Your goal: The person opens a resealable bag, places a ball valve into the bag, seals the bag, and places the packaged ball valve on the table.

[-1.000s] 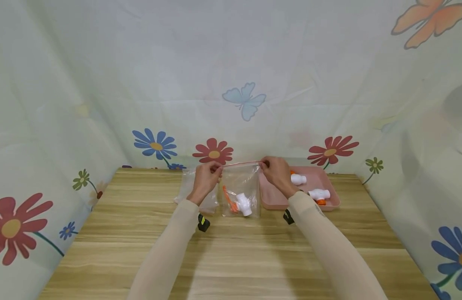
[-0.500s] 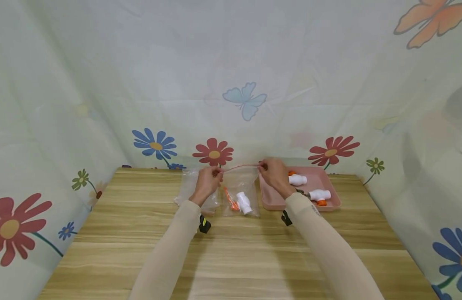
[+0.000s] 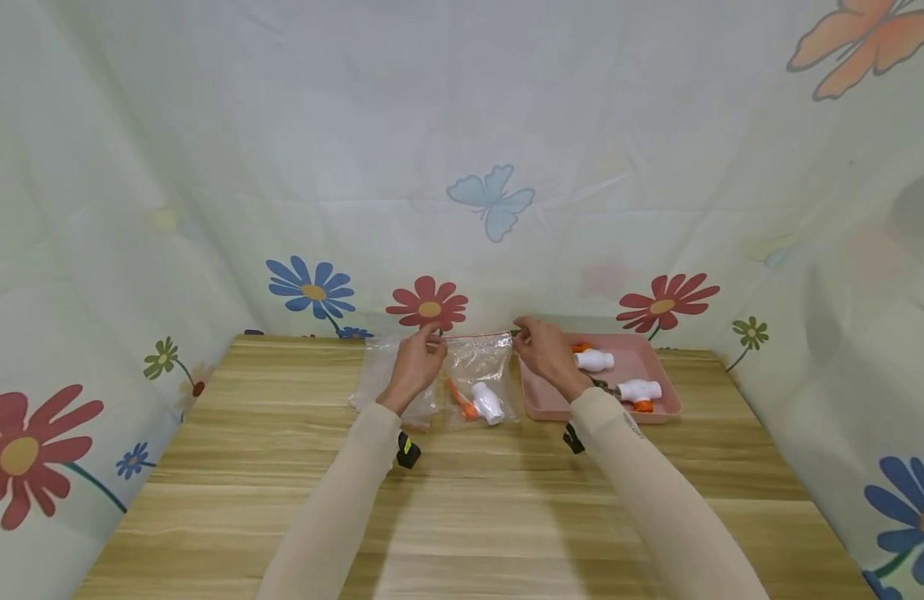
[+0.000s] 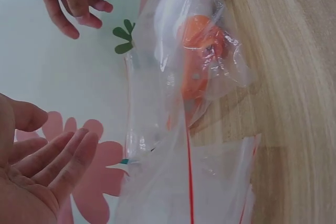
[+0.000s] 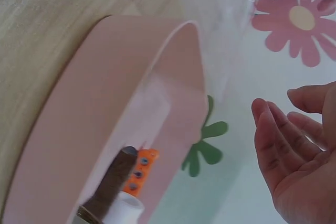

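Cream sleeves [image 3: 337, 492] reach in from the near edge over a pale wood-grain tabletop [image 3: 476, 525]. The right cuff bears a small dark marking [image 3: 636, 422], too faint to read as letters. Ahead of the cuffs sit two black wrist devices, the left one [image 3: 407, 451] showing a yellow patch but no legible brand. Between the arms, a white-and-orange plastic ball valve [image 3: 487, 403] lies in the lower part of a clear zip bag [image 3: 476, 362], its orange lever toward the left. To the right, a pink tray [image 3: 600, 417] holds two more valves, the nearer [image 3: 640, 390] behind the right wrist and the farther [image 3: 593, 360] partly masked by that arm. To the left lie further clear bags [image 3: 375, 379], partly under the left hand [image 3: 418, 362]. That hand's fingers are loosely extended, gripping nothing; the right hand [image 3: 546, 354] is relaxed, a gap between thumb and fingertips. The two flank the bag's red-edged mouth [image 3: 480, 336]. The step appears to be finishing with the bagged valve at the seal; whether the zip is fully closed cannot be told. The next move likely calls for checking that seal, then shifting the bag aside. Beyond hangs a pale curtain [image 3: 357, 125] printed with flowers and butterflies; no writing is readable on it.
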`<state>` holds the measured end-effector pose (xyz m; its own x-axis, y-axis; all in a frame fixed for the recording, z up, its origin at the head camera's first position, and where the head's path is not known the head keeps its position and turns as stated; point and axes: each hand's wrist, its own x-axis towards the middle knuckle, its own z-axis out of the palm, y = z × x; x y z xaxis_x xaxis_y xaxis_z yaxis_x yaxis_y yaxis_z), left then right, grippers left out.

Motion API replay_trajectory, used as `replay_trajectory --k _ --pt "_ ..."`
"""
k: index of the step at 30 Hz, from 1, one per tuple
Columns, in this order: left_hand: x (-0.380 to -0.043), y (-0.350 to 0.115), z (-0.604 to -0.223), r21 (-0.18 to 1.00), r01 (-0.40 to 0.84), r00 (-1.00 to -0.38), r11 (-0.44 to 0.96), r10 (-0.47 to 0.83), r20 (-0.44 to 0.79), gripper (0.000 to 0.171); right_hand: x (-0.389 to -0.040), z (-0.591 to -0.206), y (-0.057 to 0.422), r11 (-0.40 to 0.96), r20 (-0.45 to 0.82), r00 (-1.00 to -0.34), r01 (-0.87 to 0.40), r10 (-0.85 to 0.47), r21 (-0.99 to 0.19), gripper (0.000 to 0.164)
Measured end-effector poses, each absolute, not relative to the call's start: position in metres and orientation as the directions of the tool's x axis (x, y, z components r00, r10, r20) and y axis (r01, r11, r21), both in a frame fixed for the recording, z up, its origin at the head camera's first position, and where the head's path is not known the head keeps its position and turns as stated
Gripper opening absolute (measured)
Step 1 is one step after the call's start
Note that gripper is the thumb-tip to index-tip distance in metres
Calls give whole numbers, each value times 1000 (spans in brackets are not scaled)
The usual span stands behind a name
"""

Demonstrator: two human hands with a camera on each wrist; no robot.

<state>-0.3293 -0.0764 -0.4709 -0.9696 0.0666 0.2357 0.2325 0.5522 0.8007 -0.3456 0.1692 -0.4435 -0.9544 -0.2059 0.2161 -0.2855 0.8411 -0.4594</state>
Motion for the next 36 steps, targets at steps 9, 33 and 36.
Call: replay_trajectory --k 9,33,36 --pt "-315 -82 -457 762 301 -951 573 118 287 39 -324 -424 163 837 284 -926 -352 -247 -419 36" --pt "-251 -101 -426 430 522 -819 737 293 493 43 -247 -389 162 765 564 -751 -572 -344 -295 34" --pt "-246 -104 -423 374 531 -807 760 319 497 44 -238 -388 161 757 581 -739 -583 -342 -295 36"
